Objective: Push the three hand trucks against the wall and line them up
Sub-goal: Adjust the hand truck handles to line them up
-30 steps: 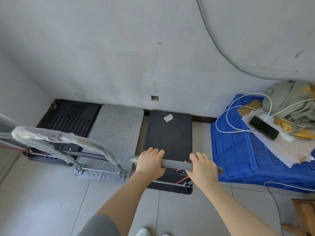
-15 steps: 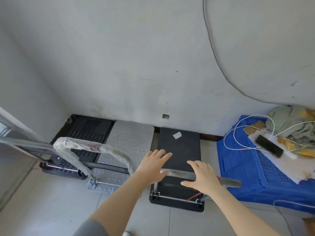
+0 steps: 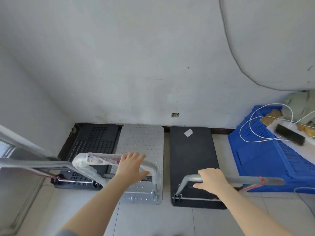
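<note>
Three hand trucks stand side by side with their far ends at the wall [image 3: 153, 65]: a black perforated one [image 3: 95, 142] on the left, a silver one [image 3: 141, 142] in the middle, and a smooth black one [image 3: 192, 154] on the right. A narrow gap separates the silver deck from the smooth black one. My left hand [image 3: 131, 166] lies flat, fingers spread, on the silver truck's plastic-wrapped handle [image 3: 95, 159]. My right hand [image 3: 211, 179] is wrapped over the grey handle [image 3: 247, 180] of the smooth black truck, thumb under the bar.
A blue plastic crate [image 3: 265, 160] sits right of the trucks, close to the grey handle's end, holding white cable, a dark phone-like thing and cloth. A side wall [image 3: 20, 108] closes the left corner. Tiled floor [image 3: 153, 218] lies in front.
Both hands let go of the smooth black truck's handle. My left hand moved left onto the silver truck's wrapped handle, and my right hand closed on the grey handle again.
</note>
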`<state>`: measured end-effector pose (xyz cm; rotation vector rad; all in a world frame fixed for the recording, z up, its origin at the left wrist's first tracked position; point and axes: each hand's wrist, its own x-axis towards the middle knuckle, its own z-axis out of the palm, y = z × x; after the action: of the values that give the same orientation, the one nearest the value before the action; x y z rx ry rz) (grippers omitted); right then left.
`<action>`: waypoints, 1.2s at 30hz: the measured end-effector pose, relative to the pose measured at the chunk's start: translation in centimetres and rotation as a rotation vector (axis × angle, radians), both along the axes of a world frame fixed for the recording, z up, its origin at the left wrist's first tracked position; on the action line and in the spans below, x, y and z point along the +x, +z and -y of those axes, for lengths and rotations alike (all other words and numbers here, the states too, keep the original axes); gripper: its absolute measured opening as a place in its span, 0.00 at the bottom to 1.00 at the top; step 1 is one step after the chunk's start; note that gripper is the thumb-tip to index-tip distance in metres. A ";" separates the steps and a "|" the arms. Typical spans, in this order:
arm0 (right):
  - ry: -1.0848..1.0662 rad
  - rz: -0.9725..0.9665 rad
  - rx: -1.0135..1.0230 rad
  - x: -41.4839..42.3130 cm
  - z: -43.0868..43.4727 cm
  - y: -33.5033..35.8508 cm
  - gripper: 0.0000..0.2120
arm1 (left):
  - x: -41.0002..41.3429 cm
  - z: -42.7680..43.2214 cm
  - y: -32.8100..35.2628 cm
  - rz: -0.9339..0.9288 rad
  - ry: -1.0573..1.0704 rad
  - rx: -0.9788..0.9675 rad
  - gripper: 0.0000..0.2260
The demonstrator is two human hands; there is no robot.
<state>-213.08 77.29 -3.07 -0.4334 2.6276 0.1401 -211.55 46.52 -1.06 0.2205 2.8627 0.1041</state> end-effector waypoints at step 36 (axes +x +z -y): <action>0.221 -0.264 -0.085 -0.9 1.6 -2.2 0.22 | -1.5 -0.8 -7.2 -0.276 0.109 0.020 0.09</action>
<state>-213.96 75.65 -5.25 -0.7833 2.8440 0.1666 -213.07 47.34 -8.23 0.0879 3.1497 0.1329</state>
